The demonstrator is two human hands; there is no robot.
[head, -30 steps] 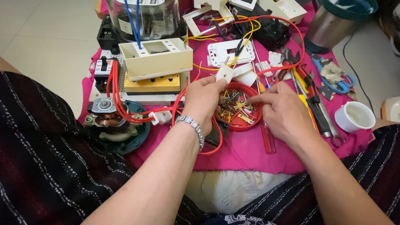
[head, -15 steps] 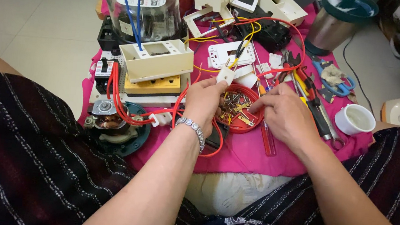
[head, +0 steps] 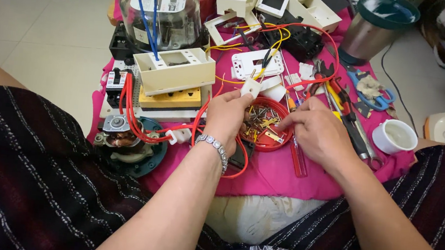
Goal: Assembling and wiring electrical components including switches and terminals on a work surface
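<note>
Red lid (head: 265,130): lies on the pink cloth (head: 282,173), full of small brass parts, between both hands.
Left hand (head: 228,117): at the lid's left rim, fingers pinched together on a white plug (head: 250,86).
Right hand (head: 315,133): fingertips curled together over the lid's right rim; what they hold, I cannot tell.
Behind: cream box (head: 176,71), glass meter (head: 160,12).
</note>
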